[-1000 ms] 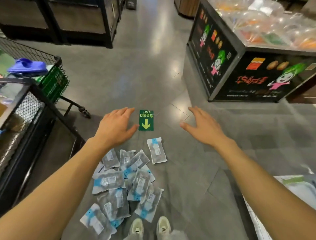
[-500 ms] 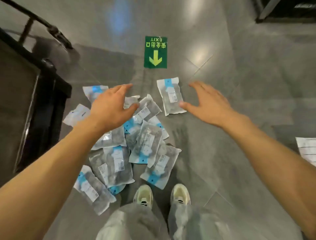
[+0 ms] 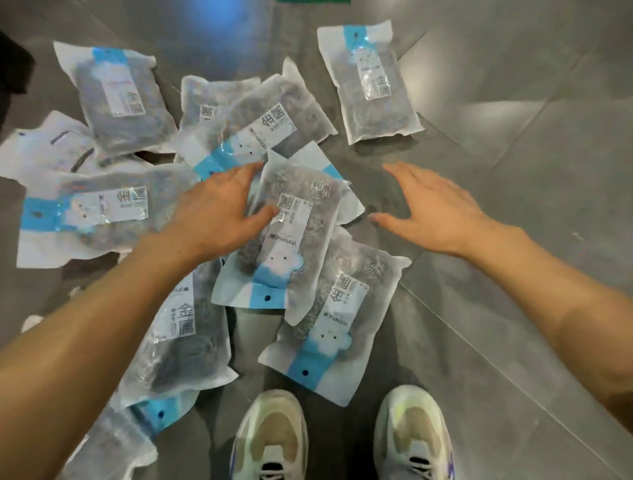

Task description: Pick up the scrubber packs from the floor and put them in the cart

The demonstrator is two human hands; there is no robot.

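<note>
Several clear scrubber packs with blue header strips lie scattered and overlapping on the grey floor. One pack (image 3: pixel 291 236) lies on top at the middle of the pile. My left hand (image 3: pixel 215 212) hovers low at its left edge with fingers spread, the thumb at the pack's side. My right hand (image 3: pixel 431 209) is spread open above bare floor just right of the pile, holding nothing. A single pack (image 3: pixel 373 82) lies apart at the upper right. Another pack (image 3: pixel 116 99) lies at the upper left. The cart is out of view.
My two pale sneakers (image 3: pixel 270 438) stand at the bottom edge, just below the nearest packs. A dark shape (image 3: pixel 13 68) shows at the left edge. Grey floor tiles (image 3: pixel 513 171) stretch to the right. A sliver of green floor sign (image 3: pixel 311 1) shows at the top.
The view has dropped much closer to the floor and the cart has left the frame. Both hands have come down to the pile, the left reaching the middle pack.
</note>
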